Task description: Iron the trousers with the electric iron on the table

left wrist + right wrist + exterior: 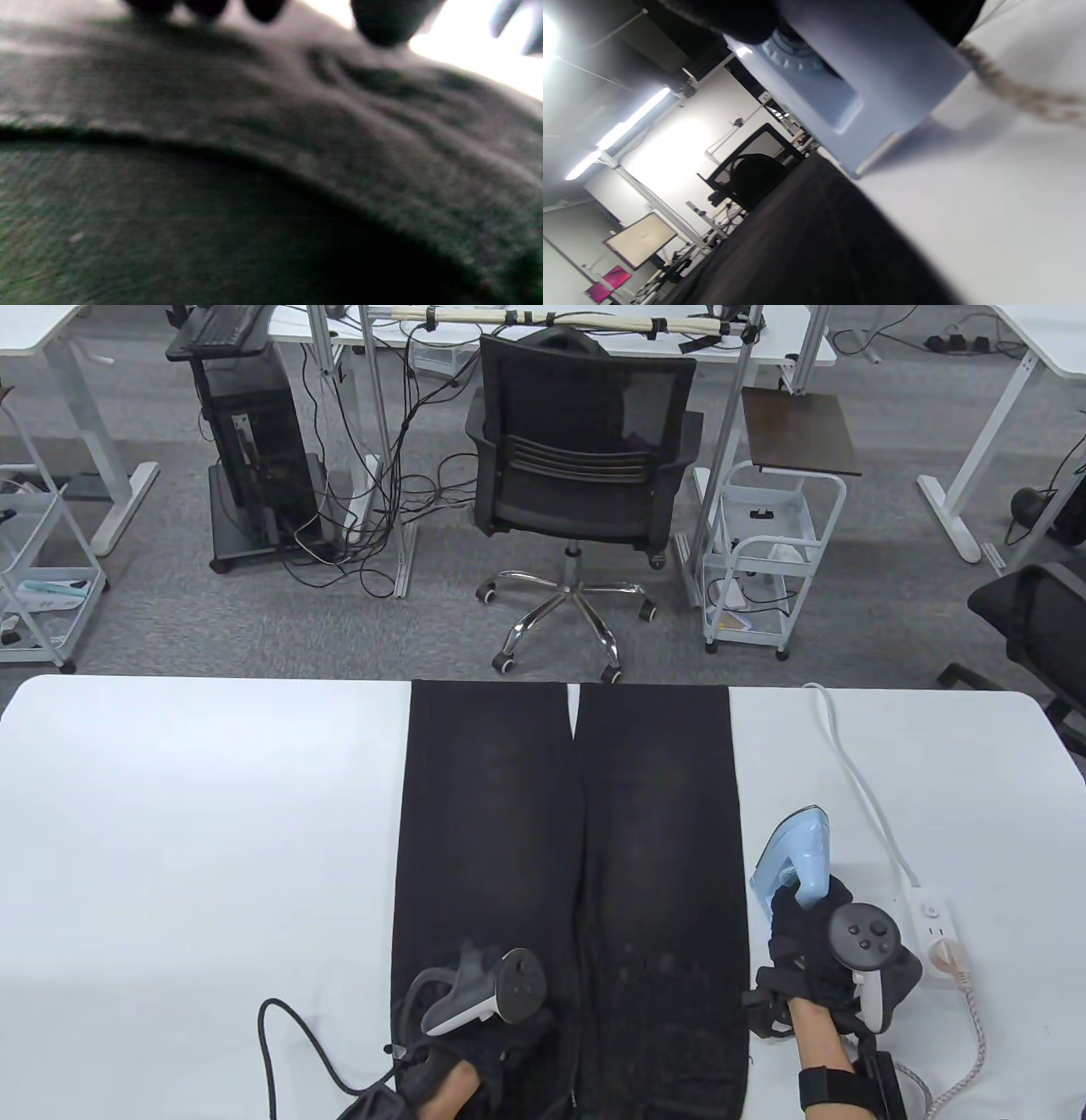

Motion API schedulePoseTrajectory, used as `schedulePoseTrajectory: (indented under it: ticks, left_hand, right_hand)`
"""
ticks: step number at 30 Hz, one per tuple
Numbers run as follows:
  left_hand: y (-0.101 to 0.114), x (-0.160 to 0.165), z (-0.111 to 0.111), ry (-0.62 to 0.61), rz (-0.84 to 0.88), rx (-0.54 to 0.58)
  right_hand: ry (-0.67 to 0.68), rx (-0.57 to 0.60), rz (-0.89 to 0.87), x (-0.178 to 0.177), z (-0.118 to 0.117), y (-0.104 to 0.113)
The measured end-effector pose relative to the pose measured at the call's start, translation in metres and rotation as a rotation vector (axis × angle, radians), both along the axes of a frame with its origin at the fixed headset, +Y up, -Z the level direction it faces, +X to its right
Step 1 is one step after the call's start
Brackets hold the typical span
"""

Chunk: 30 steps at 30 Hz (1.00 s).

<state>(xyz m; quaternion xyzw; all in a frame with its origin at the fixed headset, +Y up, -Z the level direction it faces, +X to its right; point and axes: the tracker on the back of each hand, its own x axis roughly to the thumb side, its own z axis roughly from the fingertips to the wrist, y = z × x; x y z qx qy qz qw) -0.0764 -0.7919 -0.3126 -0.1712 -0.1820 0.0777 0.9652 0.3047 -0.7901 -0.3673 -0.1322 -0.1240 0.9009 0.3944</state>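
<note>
While our left hand [475, 1027] rests flat on the black trousers [568, 848] spread mid-worktop [195, 831], our right hand [819, 937] grips the blue iron [797, 857] at 3 o'clock, just beside the cloth.

Beyond my white table [195, 814] I see grey carpet [882, 585], a black office chair [581, 466], a white wire cart [768, 551] and white desks [59, 330]; ceiling strip lights [634, 118] glow overhead.
</note>
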Motion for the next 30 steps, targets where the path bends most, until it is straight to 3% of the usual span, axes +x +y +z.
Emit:
schedulePoseTrajectory:
  ticks: [3, 9, 14, 17, 20, 23, 28, 30]
  left_hand:
    - [0.001, 0.005, 0.002, -0.033, 0.0, -0.002]
    - [-0.01, 0.008, 0.001, -0.074, -0.036, -0.022]
    - [-0.015, 0.011, 0.001, -0.089, -0.079, -0.076]
    - [-0.016, 0.013, 0.001, -0.091, -0.09, -0.076]
    - [-0.017, 0.012, 0.001, -0.087, -0.084, -0.085]
    - [-0.017, 0.013, 0.001, -0.088, -0.084, -0.087]
    - [-0.017, 0.013, 0.001, -0.084, -0.086, -0.103]
    - [-0.017, 0.014, 0.0, -0.086, -0.091, -0.117]
  right_hand:
    - [0.048, 0.018, -0.065, -0.008, 0.004, 0.008]
    - [0.12, 0.104, -0.016, -0.022, 0.024, 0.045]
    - [0.318, 0.126, 0.168, -0.055, 0.048, 0.081]
    - [0.46, 0.045, 0.32, -0.087, 0.062, 0.095]
    - [0.625, -0.123, 0.479, -0.117, 0.071, 0.09]
    - [0.748, -0.336, 0.596, -0.144, 0.069, 0.07]
    - [0.761, -0.52, 0.784, -0.165, 0.048, 0.037]
    - [0.71, -0.492, 0.854, -0.164, 0.031, 0.035]
